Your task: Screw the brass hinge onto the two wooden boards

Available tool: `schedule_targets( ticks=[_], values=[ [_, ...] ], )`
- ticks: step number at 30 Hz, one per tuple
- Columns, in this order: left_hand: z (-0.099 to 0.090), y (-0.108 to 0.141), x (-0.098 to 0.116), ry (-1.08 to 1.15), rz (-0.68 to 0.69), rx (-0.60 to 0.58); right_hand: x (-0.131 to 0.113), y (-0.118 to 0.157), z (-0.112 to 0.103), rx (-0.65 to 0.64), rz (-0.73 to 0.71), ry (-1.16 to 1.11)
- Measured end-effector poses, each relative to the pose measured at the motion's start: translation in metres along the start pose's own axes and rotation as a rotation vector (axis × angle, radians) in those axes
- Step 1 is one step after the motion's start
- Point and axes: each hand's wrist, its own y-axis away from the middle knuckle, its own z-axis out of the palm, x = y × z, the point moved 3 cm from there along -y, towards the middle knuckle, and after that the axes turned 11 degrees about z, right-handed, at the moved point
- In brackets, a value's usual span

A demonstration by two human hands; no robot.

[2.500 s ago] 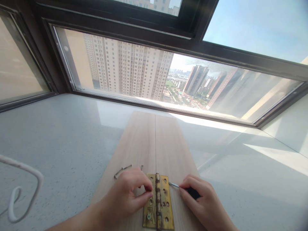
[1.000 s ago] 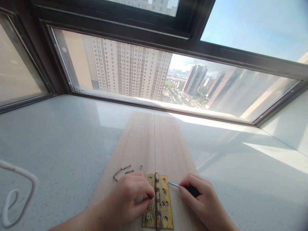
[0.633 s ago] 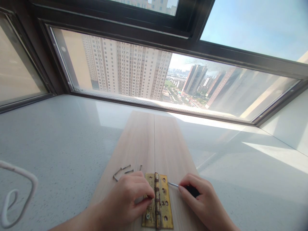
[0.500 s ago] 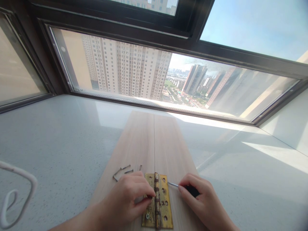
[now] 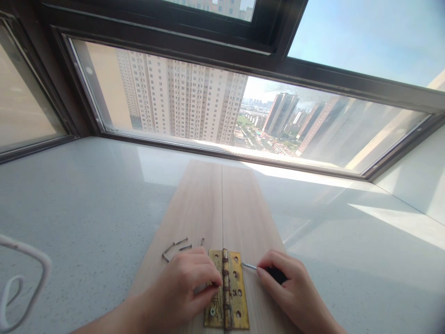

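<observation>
A worn brass hinge [image 5: 239, 301] lies open across the seam of two pale wooden boards [image 5: 205, 195]. A cross-head screw [image 5: 212, 311] sits in a lower hole of its left leaf; the right leaf's holes are bare. Over the left leaf, my left hand [image 5: 193, 283] is closed, thumb and forefinger pinched together; what they hold, if anything, is hidden. My right hand [image 5: 290, 283] grips the black handle of a screwdriver [image 5: 276, 274], its metal tip pointing left at the hinge's right edge. Several loose screws [image 5: 181, 241] lie on the left board beyond my left hand.
The boards rest on a speckled white sill [image 5: 86, 199]. A dark window frame [image 5: 208, 150] runs along the back, with tall buildings outside. A curved white wire or tube [image 5: 47, 264] stands at the left edge.
The whole view has shifted very slightly. Both hands, the screwdriver and the hinge keep the same places relative to each other.
</observation>
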Motion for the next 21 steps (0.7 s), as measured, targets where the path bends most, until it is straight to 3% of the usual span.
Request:
schedule_targets(
  ticks=[21],
  values=[
    [-0.0029,-0.0031,0.0040,0.038,0.059,0.041,-0.0002,0.0005,-0.0001,0.001,0.002,-0.007]
  ],
)
